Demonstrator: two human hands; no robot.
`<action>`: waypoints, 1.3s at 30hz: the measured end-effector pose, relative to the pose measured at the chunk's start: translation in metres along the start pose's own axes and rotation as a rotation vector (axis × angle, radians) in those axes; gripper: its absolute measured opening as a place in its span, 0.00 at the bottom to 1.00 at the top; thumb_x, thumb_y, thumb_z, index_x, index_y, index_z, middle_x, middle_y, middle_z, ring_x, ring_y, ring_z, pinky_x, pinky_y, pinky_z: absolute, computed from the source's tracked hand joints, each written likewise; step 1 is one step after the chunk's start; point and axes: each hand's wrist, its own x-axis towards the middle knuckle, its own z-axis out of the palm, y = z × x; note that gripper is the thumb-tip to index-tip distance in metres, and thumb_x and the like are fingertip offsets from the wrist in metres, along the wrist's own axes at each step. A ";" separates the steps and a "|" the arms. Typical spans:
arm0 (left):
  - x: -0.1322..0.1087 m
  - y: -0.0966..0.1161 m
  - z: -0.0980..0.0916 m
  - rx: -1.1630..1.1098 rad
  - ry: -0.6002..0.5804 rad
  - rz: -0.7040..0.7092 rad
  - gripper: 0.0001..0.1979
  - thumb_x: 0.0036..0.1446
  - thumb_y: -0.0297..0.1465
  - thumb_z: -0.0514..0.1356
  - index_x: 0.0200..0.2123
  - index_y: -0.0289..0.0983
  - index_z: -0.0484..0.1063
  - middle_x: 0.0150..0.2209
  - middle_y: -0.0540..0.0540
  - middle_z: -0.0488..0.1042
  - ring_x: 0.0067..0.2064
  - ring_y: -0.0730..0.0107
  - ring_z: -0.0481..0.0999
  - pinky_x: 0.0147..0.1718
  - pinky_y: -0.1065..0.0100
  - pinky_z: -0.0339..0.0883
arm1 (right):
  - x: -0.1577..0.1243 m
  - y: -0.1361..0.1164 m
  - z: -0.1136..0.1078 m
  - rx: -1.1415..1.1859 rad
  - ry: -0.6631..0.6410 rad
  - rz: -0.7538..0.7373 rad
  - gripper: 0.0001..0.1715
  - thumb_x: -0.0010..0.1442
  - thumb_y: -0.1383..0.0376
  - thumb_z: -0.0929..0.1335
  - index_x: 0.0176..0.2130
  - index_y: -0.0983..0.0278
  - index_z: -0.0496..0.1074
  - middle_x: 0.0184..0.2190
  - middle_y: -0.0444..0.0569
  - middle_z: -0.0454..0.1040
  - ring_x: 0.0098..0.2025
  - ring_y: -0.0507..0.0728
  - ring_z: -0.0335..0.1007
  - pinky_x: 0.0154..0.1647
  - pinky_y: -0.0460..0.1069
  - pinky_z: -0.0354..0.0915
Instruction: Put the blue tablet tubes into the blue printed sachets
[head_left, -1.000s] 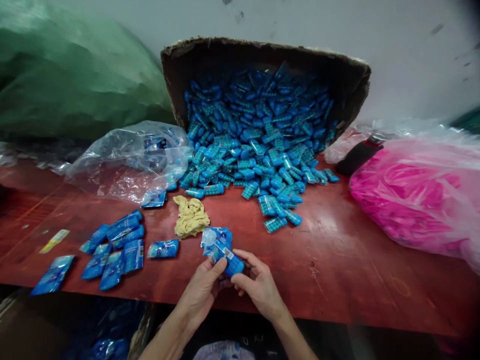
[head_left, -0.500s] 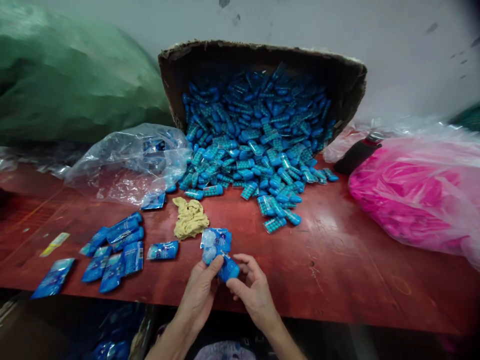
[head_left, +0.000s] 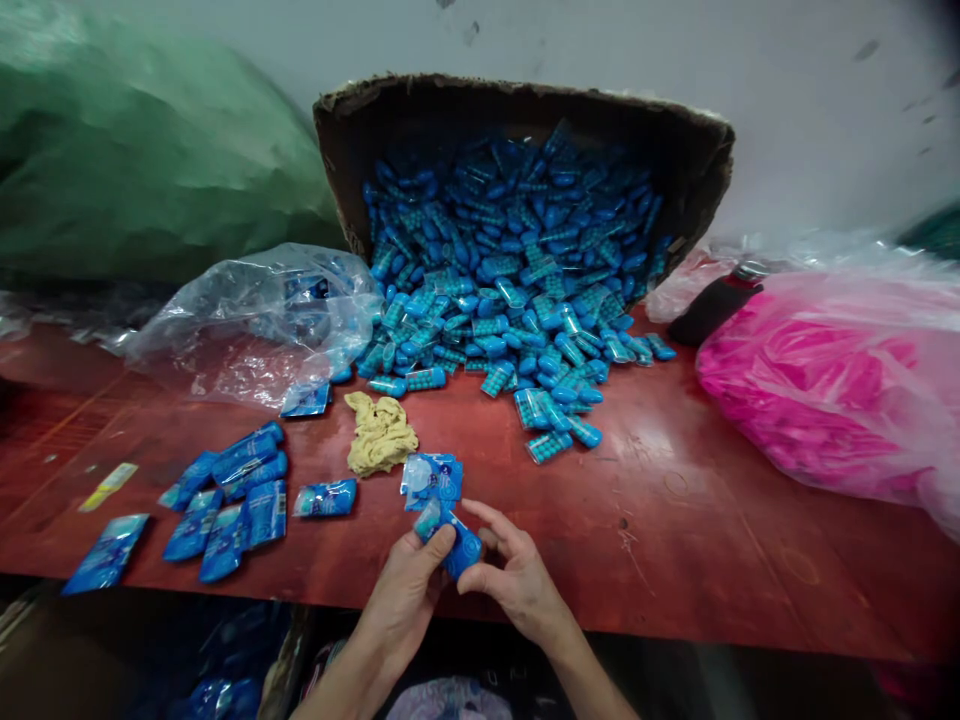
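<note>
In my left hand (head_left: pixel 409 575) is a small blue printed packet (head_left: pixel 463 548), pinched under the thumb, with a clear piece at its upper end. My right hand (head_left: pixel 517 575) has its thumb and curled fingers around the packet's lower right edge, the index finger stretched out. Just beyond the hands, a little stack of flat blue printed cards (head_left: pixel 433 478) lies on the table. A crumpled yellow cloth (head_left: pixel 379 435) sits behind it to the left. Several blue packets (head_left: pixel 244 465) are grouped at the left, with a single packet (head_left: pixel 326 498) closer to my left hand.
A cardboard box (head_left: pixel 525 95) on its side spills many clear-and-blue capsule-shaped packs (head_left: pixel 495 320) onto the red table (head_left: pixel 675 560). A clear plastic bag (head_left: pixel 217 330) and large green sack (head_left: pixel 150 150) stand left. A pink-filled bag (head_left: pixel 817 390) and black bottle (head_left: pixel 712 305) are right.
The packet in my hands has come slightly toward me, away from the card stack, and its clear end now shows more plainly. My right hand has shifted slightly right and down.
</note>
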 end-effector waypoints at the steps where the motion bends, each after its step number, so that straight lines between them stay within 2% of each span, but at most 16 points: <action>1: -0.001 0.000 0.000 -0.001 -0.010 0.011 0.10 0.43 0.34 0.65 0.28 0.34 0.75 0.25 0.48 0.75 0.27 0.75 0.71 0.30 0.73 0.63 | 0.000 0.001 0.000 -0.053 0.017 -0.034 0.32 0.43 0.63 0.74 0.49 0.56 0.67 0.20 0.37 0.66 0.22 0.49 0.60 0.26 0.45 0.60; 6: -0.003 -0.003 0.005 -0.003 0.030 0.045 0.11 0.41 0.36 0.65 0.26 0.33 0.75 0.23 0.48 0.74 0.26 0.76 0.69 0.29 0.74 0.62 | 0.003 0.008 0.004 -0.240 0.130 -0.224 0.27 0.42 0.61 0.74 0.45 0.57 0.71 0.35 0.47 0.75 0.35 0.58 0.68 0.39 0.50 0.63; 11: -0.004 -0.001 0.000 0.145 0.131 0.136 0.14 0.40 0.39 0.65 0.27 0.34 0.75 0.25 0.47 0.76 0.28 0.71 0.70 0.31 0.70 0.63 | 0.003 0.005 0.010 -0.063 -0.012 -0.041 0.29 0.45 0.61 0.73 0.48 0.56 0.68 0.29 0.42 0.72 0.29 0.53 0.66 0.31 0.47 0.63; 13: -0.007 0.014 -0.016 0.357 0.290 0.229 0.15 0.39 0.38 0.65 0.30 0.35 0.74 0.27 0.47 0.76 0.30 0.67 0.72 0.34 0.68 0.63 | 0.003 0.002 0.009 -0.119 -0.073 0.000 0.34 0.44 0.64 0.73 0.51 0.55 0.65 0.27 0.39 0.69 0.27 0.51 0.63 0.30 0.45 0.61; 14: -0.010 0.024 -0.027 0.492 0.428 0.291 0.15 0.37 0.38 0.65 0.31 0.36 0.74 0.27 0.48 0.76 0.31 0.65 0.72 0.35 0.67 0.63 | 0.003 0.000 0.008 -0.167 -0.081 0.007 0.34 0.45 0.66 0.72 0.52 0.54 0.64 0.27 0.39 0.68 0.26 0.50 0.61 0.29 0.44 0.60; 16: -0.017 0.047 -0.051 0.792 0.640 0.439 0.19 0.42 0.40 0.62 0.39 0.39 0.72 0.31 0.47 0.76 0.36 0.60 0.72 0.39 0.63 0.62 | 0.006 -0.003 0.006 -0.249 -0.067 -0.008 0.30 0.48 0.67 0.70 0.51 0.55 0.65 0.26 0.39 0.66 0.26 0.49 0.60 0.28 0.44 0.59; 19: -0.027 0.074 -0.080 1.270 0.945 0.542 0.30 0.47 0.44 0.56 0.52 0.34 0.62 0.40 0.35 0.73 0.44 0.44 0.69 0.42 0.51 0.59 | 0.014 -0.007 0.004 -0.388 -0.009 -0.092 0.21 0.53 0.66 0.66 0.48 0.58 0.67 0.27 0.41 0.66 0.28 0.50 0.61 0.32 0.45 0.59; 21: -0.027 0.076 -0.088 1.496 1.077 0.733 0.33 0.50 0.43 0.53 0.55 0.29 0.57 0.49 0.28 0.67 0.52 0.42 0.62 0.47 0.49 0.54 | 0.022 -0.010 0.006 -0.525 0.021 -0.170 0.18 0.55 0.66 0.66 0.47 0.59 0.68 0.27 0.42 0.67 0.29 0.52 0.62 0.33 0.46 0.59; 22: -0.024 0.073 -0.090 1.579 1.083 0.836 0.32 0.52 0.42 0.51 0.55 0.27 0.56 0.52 0.27 0.64 0.55 0.43 0.59 0.50 0.50 0.51 | 0.026 -0.012 0.008 -0.597 0.030 -0.209 0.17 0.55 0.66 0.65 0.46 0.59 0.68 0.28 0.43 0.67 0.29 0.53 0.63 0.34 0.47 0.59; 24: -0.011 0.061 -0.090 1.716 0.970 0.968 0.27 0.54 0.39 0.50 0.53 0.28 0.60 0.54 0.28 0.62 0.59 0.47 0.53 0.53 0.52 0.47 | 0.036 -0.017 0.013 -0.734 0.036 -0.277 0.15 0.56 0.67 0.64 0.45 0.58 0.68 0.31 0.45 0.69 0.32 0.54 0.65 0.34 0.47 0.60; 27: 0.018 0.043 -0.097 1.899 0.745 0.948 0.22 0.54 0.37 0.51 0.49 0.32 0.66 0.54 0.31 0.63 0.59 0.46 0.52 0.53 0.48 0.45 | 0.055 -0.024 0.025 -0.943 0.032 -0.311 0.14 0.57 0.66 0.63 0.45 0.58 0.68 0.34 0.47 0.69 0.36 0.56 0.66 0.34 0.47 0.60; 28: 0.027 0.041 -0.103 1.929 0.725 0.923 0.21 0.54 0.36 0.50 0.49 0.33 0.67 0.54 0.32 0.65 0.58 0.45 0.54 0.52 0.48 0.46 | 0.062 -0.026 0.030 -1.017 0.030 -0.309 0.14 0.57 0.65 0.63 0.45 0.58 0.67 0.35 0.47 0.68 0.37 0.56 0.65 0.35 0.47 0.60; 31: 0.044 0.044 -0.126 1.977 0.787 0.887 0.19 0.56 0.33 0.47 0.47 0.31 0.69 0.51 0.33 0.68 0.56 0.46 0.59 0.50 0.49 0.50 | 0.089 -0.029 0.045 -1.227 0.018 -0.307 0.19 0.56 0.62 0.65 0.49 0.56 0.64 0.39 0.48 0.67 0.41 0.58 0.63 0.39 0.50 0.59; 34: 0.044 0.053 -0.143 2.001 0.866 0.896 0.19 0.57 0.32 0.46 0.45 0.30 0.69 0.50 0.33 0.69 0.55 0.49 0.61 0.50 0.52 0.52 | 0.118 -0.025 0.062 -1.341 -0.012 -0.311 0.19 0.57 0.61 0.63 0.50 0.58 0.63 0.43 0.52 0.67 0.43 0.61 0.61 0.39 0.53 0.58; 36: 0.040 0.057 -0.144 1.994 0.918 0.915 0.20 0.57 0.32 0.45 0.46 0.28 0.68 0.50 0.32 0.69 0.55 0.49 0.61 0.50 0.53 0.53 | 0.136 -0.019 0.071 -1.351 -0.046 -0.315 0.13 0.59 0.65 0.61 0.44 0.61 0.68 0.40 0.53 0.68 0.41 0.61 0.62 0.37 0.52 0.58; 39: 0.039 0.059 -0.129 1.976 0.947 0.966 0.23 0.57 0.35 0.46 0.50 0.26 0.64 0.52 0.30 0.66 0.57 0.48 0.58 0.51 0.52 0.51 | 0.154 -0.014 0.078 -1.340 -0.116 -0.336 0.12 0.59 0.69 0.59 0.36 0.63 0.71 0.36 0.51 0.70 0.36 0.57 0.64 0.32 0.48 0.57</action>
